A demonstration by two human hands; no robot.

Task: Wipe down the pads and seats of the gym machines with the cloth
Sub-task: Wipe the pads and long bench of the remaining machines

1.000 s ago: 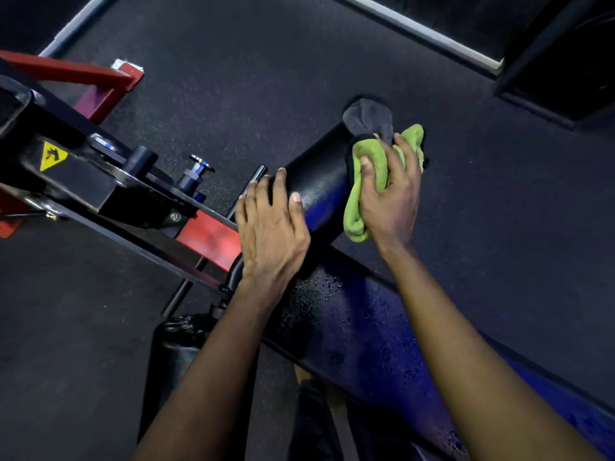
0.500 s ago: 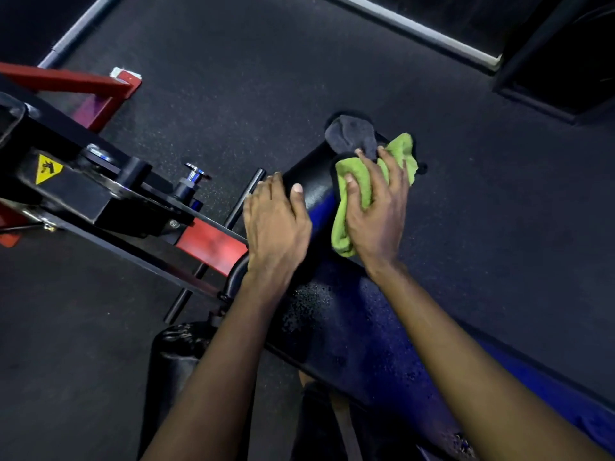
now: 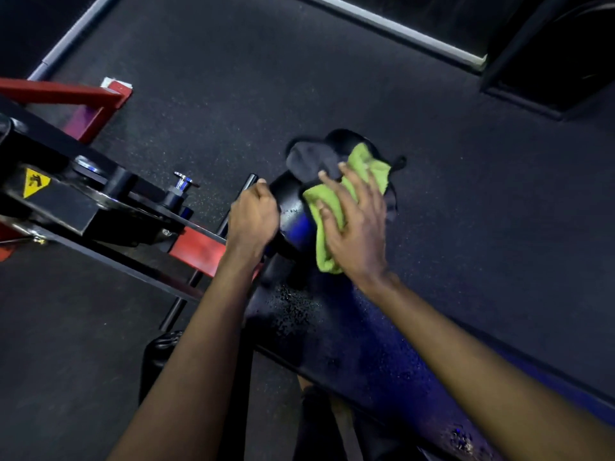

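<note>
Dark rubber floor (image 3: 332, 78) below; the right hand (image 3: 356, 227), fingers spread flat, presses the green cloth (image 3: 367, 163) onto the roller pad (image 3: 293, 207), while the left hand (image 3: 253, 214), flat before, now curls round its left side

lime-green cloth (image 3: 336, 207), glossy black roller pad (image 3: 293, 207), red frame bar (image 3: 199, 249), yellow warning sticker (image 3: 35, 182), dark speckled floor (image 3: 233, 94)

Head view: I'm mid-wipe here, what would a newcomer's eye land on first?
The bright green cloth, pressed by the spread right hand onto the black roller pad at centre, stands out most. The left hand sits at the pad's left side, blurred. At left, a yellow warning sticker and a red frame bar add colour.
</note>
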